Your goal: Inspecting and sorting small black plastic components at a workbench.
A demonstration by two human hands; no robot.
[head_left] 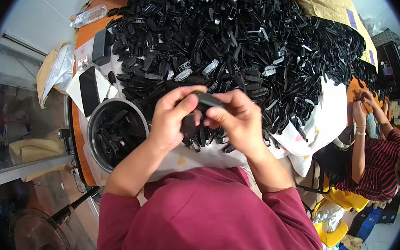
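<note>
Here, left hand [169, 117] and right hand [238, 119] pinching, seemingly, one black plastic part [208, 100].

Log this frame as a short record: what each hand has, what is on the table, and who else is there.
left hand: grips the lower end of a small black plastic part
right hand: pinches the same part's upper end
table: large heap of black plastic parts on white sheet
metal bowl: at left, holds more black parts
plastic bottle: lying at far left edge
other person: seated at right, striped top, hands at heap
</note>
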